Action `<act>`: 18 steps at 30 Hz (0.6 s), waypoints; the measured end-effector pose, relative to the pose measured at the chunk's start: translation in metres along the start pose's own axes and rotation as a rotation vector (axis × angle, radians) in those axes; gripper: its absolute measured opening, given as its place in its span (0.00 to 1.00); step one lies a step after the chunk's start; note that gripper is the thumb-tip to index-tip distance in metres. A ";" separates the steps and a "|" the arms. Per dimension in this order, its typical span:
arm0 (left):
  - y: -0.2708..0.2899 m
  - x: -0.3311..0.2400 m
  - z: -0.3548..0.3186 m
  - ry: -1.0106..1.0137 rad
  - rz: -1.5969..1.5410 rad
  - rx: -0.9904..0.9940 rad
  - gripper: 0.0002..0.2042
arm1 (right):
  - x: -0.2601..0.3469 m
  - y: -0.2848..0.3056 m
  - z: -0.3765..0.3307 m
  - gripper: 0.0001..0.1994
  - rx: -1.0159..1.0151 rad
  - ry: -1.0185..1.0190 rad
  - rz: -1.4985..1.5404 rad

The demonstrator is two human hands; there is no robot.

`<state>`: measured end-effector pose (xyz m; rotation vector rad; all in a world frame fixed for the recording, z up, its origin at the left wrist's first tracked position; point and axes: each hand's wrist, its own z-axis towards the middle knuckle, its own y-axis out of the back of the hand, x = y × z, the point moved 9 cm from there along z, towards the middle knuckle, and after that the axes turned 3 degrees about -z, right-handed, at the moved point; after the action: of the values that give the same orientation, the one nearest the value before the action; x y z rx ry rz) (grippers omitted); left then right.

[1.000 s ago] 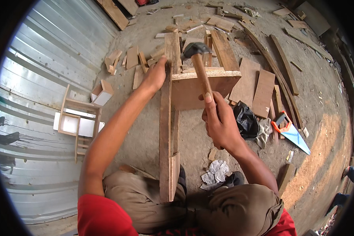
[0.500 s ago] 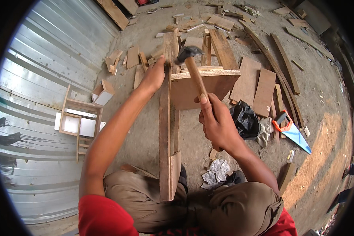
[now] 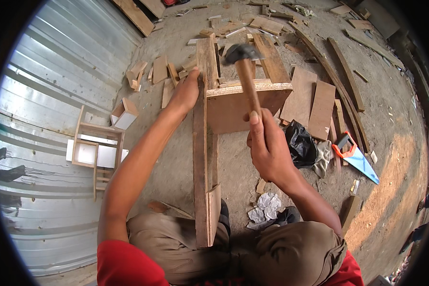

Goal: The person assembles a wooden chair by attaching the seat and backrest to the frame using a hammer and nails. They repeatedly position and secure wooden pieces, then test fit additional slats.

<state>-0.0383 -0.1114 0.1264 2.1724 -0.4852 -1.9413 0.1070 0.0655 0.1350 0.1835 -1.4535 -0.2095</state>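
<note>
A wooden frame (image 3: pixel 200 157) of planks stands between my knees, its long upright nearest my left side. My left hand (image 3: pixel 186 93) is closed round the left edge of that upright near its far end; some fingers are hidden behind the wood. My right hand (image 3: pixel 269 148) grips a hammer (image 3: pixel 248 83) by its wooden handle, thumb along the shaft. The dark hammer head is raised, slightly blurred, and appears over the frame's far part, apart from the upright. A brown plywood panel (image 3: pixel 238 112) is fixed across the frame, just beyond my right hand.
At right lie a handsaw (image 3: pixel 357 157) with an orange-and-black handle, a black plastic bag (image 3: pixel 300 143), plywood sheets (image 3: pixel 321 109) and long timbers (image 3: pixel 343 74). Crumpled paper (image 3: pixel 264 208) is near my foot. A small wooden chair-like piece (image 3: pixel 97 148) stands by the corrugated metal wall (image 3: pixel 47 143).
The hammer head has swung to the right, away from the upright, and my right hand has shifted slightly right with it. My left hand stays at the upright.
</note>
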 end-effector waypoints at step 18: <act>0.004 0.003 0.002 0.021 -0.006 0.016 0.33 | -0.012 -0.002 0.004 0.17 0.065 -0.137 0.174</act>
<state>-0.0408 -0.1164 0.1244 2.2036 -0.4930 -1.9226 0.1013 0.0664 0.1236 0.0959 -1.6045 -0.0328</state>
